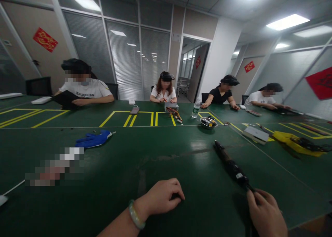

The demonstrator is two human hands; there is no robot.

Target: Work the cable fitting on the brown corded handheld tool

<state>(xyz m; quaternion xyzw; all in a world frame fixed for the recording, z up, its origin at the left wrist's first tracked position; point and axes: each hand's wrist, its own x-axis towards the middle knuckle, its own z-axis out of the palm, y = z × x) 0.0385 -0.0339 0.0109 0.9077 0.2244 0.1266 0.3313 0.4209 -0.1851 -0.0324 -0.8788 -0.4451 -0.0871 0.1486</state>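
The long black rod-like object (pixel 232 167) runs out ahead of my right hand (pixel 266 214), a small white label near its middle. My fingers close narrowly around its near end, so most of its length sticks out unsupported; that leverage could twist it or let it slip from so small a hold. My left hand (pixel 162 197) sits curled on the green table (pixel 202 209), and I cannot tell whether it holds anything. A jade bangle (pixel 136 214) circles that wrist. Farther ahead of my right hand are a steel bowl (pixel 207 122) and a water bottle (pixel 196 108), which a wide swing might reach. Off to the right of my grip lies a yellow bag (pixel 295 143); a blue glove (pixel 93 139) lies far left.
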